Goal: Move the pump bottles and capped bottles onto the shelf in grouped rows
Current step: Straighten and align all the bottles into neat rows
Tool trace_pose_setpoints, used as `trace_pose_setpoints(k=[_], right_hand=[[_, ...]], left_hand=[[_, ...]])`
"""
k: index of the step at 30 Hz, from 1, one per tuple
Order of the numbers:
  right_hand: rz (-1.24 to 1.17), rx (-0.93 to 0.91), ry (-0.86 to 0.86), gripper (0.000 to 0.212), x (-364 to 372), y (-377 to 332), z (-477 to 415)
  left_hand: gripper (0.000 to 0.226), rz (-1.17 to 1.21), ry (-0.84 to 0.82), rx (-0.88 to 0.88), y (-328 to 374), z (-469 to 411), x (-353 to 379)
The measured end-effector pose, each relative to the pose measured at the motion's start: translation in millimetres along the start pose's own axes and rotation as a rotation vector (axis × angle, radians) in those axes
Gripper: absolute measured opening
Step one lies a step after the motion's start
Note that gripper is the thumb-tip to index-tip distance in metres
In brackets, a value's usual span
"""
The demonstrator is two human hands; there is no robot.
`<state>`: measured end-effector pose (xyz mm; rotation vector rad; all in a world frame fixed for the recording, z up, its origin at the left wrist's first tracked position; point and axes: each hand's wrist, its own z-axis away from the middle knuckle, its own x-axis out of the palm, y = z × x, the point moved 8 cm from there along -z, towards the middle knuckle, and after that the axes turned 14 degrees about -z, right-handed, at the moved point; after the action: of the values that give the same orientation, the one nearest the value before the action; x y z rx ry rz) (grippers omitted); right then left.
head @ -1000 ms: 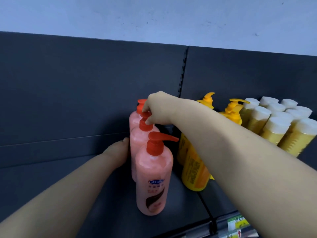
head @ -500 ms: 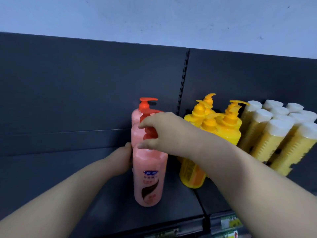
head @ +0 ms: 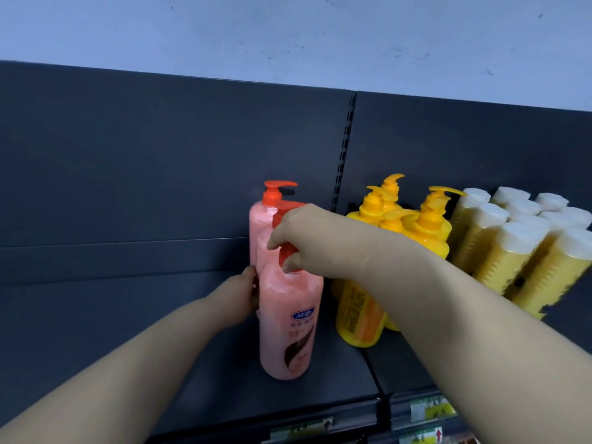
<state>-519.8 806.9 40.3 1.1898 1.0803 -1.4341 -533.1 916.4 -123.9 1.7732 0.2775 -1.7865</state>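
Three pink pump bottles with red pumps stand in a row running back on the dark shelf [head: 198, 379]. My right hand [head: 307, 241] grips the red pump of the front pink bottle [head: 288, 322]. My left hand [head: 237, 299] rests against the left side of the pink row; its fingers are hidden behind the bottles. The rear pink bottle [head: 266, 213] stands against the back panel. To the right are yellow pump bottles [head: 426, 229] and, beyond them, several yellow bottles with white caps [head: 509, 248].
A slotted upright [head: 344, 155] divides the dark back panel. Price labels [head: 429, 408] sit on the shelf's front rail. Bare shelf lies left of the pink bottles. A pale wall rises above the shelving.
My right hand has come forward from the middle pink bottle's pump to the front bottle's pump. The front bottle now stands closer to the row. My left hand stays at the row's left side.
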Motion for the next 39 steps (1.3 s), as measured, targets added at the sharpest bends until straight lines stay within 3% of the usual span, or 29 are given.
trace_pose_setpoints(k=[8, 11, 18, 23, 33, 39], right_hand=[[-0.284, -0.007, 0.202, 0.06, -7, 25, 10], [-0.41, -0.004, 0.303, 0.048, -16, 41, 23], [-0.297, -0.037, 0.579, 0.04, -52, 81, 65], [-0.28, -0.02, 0.517, 0.046, -58, 105, 94], [-0.23, 0.035, 0.37, 0.055, -26, 169, 166], [-0.272, 0.022, 0.397, 0.052, -5, 205, 194]], left_hand=[[0.053, -0.152, 0.01, 0.037, 2, 30, -26], [0.052, -0.29, 0.109, 0.034, 7, 43, -64], [0.05, -0.294, 0.355, 0.013, 64, 74, -158], [0.054, -0.371, 0.456, 0.046, 135, 77, -169], [0.06, -0.479, 0.419, 0.053, 242, 77, -115], [0.059, -0.461, 0.429, 0.038, 271, 75, -94]])
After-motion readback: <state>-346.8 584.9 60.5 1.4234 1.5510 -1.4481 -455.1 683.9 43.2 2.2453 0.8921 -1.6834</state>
